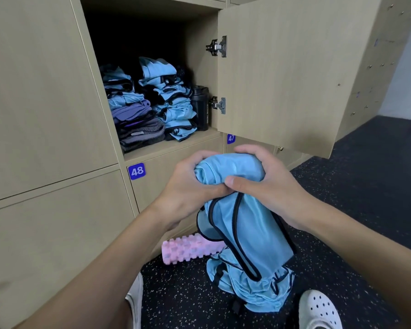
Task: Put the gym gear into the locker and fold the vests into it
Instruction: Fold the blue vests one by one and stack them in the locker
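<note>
Open locker behind | vest hangs, long axis vertical | left hand and right hand grip its top

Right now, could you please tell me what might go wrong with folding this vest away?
The vest hangs loose below the left hand and right hand, so its fold may slip apart. The right vest stack in the locker looks uneven; another on top could topple it onto the black bottle.

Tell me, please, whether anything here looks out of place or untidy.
The pink foam roller lies on the floor by the lower lockers, not in the open locker, and unfolded blue vests sit heaped beside it.
</note>
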A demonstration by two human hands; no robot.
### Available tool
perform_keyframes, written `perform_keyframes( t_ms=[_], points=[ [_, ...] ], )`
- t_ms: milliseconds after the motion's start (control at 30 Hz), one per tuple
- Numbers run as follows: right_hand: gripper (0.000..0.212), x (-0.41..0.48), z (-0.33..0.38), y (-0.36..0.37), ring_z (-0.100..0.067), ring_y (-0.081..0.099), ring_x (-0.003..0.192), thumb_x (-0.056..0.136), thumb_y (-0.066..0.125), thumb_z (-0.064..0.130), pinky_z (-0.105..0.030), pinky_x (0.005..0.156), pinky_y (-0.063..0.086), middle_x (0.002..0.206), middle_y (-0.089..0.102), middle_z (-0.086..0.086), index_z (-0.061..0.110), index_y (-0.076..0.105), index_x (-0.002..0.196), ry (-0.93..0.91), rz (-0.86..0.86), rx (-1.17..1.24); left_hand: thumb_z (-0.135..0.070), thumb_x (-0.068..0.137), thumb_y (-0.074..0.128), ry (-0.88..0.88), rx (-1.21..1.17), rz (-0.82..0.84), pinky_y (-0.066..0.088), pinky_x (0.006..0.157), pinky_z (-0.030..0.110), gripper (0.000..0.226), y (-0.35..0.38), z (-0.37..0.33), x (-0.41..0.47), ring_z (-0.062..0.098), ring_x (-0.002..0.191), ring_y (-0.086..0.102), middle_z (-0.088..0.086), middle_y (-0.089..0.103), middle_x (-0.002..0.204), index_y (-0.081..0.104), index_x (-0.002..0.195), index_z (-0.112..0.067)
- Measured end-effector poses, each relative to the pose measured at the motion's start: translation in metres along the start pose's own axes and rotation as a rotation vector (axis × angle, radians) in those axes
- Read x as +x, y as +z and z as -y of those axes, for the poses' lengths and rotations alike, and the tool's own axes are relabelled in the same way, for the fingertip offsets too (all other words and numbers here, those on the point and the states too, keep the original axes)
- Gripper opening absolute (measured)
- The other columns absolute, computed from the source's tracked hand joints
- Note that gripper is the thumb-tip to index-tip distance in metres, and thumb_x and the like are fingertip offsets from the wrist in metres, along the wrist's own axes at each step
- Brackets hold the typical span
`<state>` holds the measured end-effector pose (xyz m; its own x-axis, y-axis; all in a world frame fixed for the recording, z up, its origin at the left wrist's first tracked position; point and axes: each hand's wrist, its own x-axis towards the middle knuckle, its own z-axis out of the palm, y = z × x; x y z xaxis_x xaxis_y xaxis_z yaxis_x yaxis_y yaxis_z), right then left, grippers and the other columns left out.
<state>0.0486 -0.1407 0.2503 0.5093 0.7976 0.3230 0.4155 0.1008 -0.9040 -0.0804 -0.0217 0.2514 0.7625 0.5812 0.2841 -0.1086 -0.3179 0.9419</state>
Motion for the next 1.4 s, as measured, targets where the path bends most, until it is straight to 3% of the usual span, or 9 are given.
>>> perform_keyframes(
  t_ms=[133, 267, 400, 500, 600, 767, 1067, 1200, 1400],
  points=[
    [0.098, 0.0, -0.003, -0.009, -0.009, 0.054, 0.125, 0.062, 0.093, 0.034, -0.039, 0.105, 0.048, 0.141, 0.042, 0.01, 0.056, 0.035, 0.138, 0.007, 0.192, -0.006, 0.006, 0.077, 0.077, -0.156, -0.286, -0.053, 0.061, 0.083, 0.04, 0.041, -0.004, -0.008, 0.0, 0.03, 0.098, 0.072, 0.013, 0.075, 0.104, 0.067, 0.114, -0.007],
    [0.12, -0.004, 0.0, -0.008, 0.002, 0.055, 0.122, 0.062, 0.092, 0.017, -0.027, 0.102, 0.049, 0.14, 0.045, 0.02, 0.054, 0.016, 0.147, -0.019, 0.311, 0.074, -0.008, 0.075, 0.074, -0.386, -0.545, 0.041, 0.062, 0.074, 0.037, 0.039, -0.006, -0.012, 0.002, 0.026, 0.09, 0.074, 0.015, 0.075, 0.107, 0.068, 0.113, -0.004],
    [0.104, -0.004, -0.001, 0.001, -0.004, 0.061, 0.115, 0.067, 0.089, 0.005, -0.031, 0.099, 0.052, 0.134, 0.054, 0.012, 0.045, 0.032, 0.144, -0.055, 0.188, 0.023, -0.015, 0.085, 0.072, -0.423, -0.496, 0.026, 0.062, 0.076, 0.035, 0.042, -0.002, -0.01, 0.003, 0.023, 0.091, 0.073, 0.011, 0.074, 0.11, 0.064, 0.125, -0.009],
    [0.082, -0.001, -0.004, 0.001, -0.007, 0.065, 0.107, 0.067, 0.088, 0.004, -0.034, 0.096, 0.054, 0.118, 0.065, 0.009, 0.033, 0.048, 0.132, -0.029, 0.097, 0.025, -0.031, 0.093, 0.066, -0.052, 0.079, -0.095, 0.046, 0.093, 0.015, 0.043, -0.003, -0.005, 0.001, -0.001, 0.115, 0.056, -0.01, 0.054, 0.13, 0.052, 0.134, -0.035],
    [0.065, 0.001, -0.003, -0.002, -0.007, 0.069, 0.099, 0.067, 0.088, 0.008, -0.027, 0.085, 0.056, 0.107, 0.072, 0.01, 0.029, 0.057, 0.121, 0.029, 0.067, 0.104, -0.047, 0.08, 0.068, 0.187, 0.348, 0.155, 0.028, 0.097, -0.003, 0.063, -0.006, -0.004, -0.006, -0.018, 0.128, 0.037, -0.018, 0.038, 0.146, 0.049, 0.139, -0.036],
    [0.056, 0.0, -0.001, -0.003, -0.015, 0.073, 0.088, 0.072, 0.084, 0.011, -0.027, 0.07, 0.059, 0.101, 0.074, 0.002, 0.024, 0.059, 0.12, 0.119, 0.045, 0.259, -0.042, 0.059, 0.094, 0.092, 0.295, 0.255, 0.044, 0.105, 0.024, 0.095, -0.004, 0.008, -0.004, -0.002, 0.124, 0.054, -0.017, 0.054, 0.136, 0.043, 0.14, -0.042],
    [0.102, 0.035, -0.007, -0.015, -0.013, 0.055, 0.127, 0.055, 0.093, 0.047, -0.044, 0.106, 0.048, 0.149, 0.043, 0.012, 0.059, 0.035, 0.138, 0.12, 0.29, 0.178, 0.0, 0.071, 0.084, 0.106, 0.135, -0.041, 0.057, 0.076, 0.025, 0.039, -0.012, 0.003, 0.027, 0.014, 0.086, 0.073, -0.002, 0.076, 0.093, 0.069, 0.105, -0.014],
    [0.094, 0.067, -0.007, -0.016, -0.01, 0.063, 0.117, 0.063, 0.084, 0.024, -0.029, 0.095, 0.053, 0.138, 0.056, 0.007, 0.05, 0.038, 0.141, 0.016, 0.254, 0.275, -0.003, 0.084, 0.072, -0.073, -0.055, 0.007, 0.058, 0.062, 0.032, 0.019, -0.022, -0.005, 0.055, 0.021, 0.076, 0.072, 0.005, 0.077, 0.091, 0.07, 0.099, -0.015],
    [0.082, 0.122, -0.004, -0.004, -0.015, 0.067, 0.11, 0.063, 0.08, 0.036, -0.036, 0.092, 0.055, 0.123, 0.066, 0.007, 0.049, 0.045, 0.136, -0.078, 0.167, 0.271, -0.02, 0.088, 0.074, -0.145, -0.163, -0.026, 0.061, 0.07, 0.038, 0.031, -0.047, -0.009, 0.098, 0.024, 0.09, 0.074, 0.002, 0.076, 0.104, 0.06, 0.116, -0.022]
  ],
)
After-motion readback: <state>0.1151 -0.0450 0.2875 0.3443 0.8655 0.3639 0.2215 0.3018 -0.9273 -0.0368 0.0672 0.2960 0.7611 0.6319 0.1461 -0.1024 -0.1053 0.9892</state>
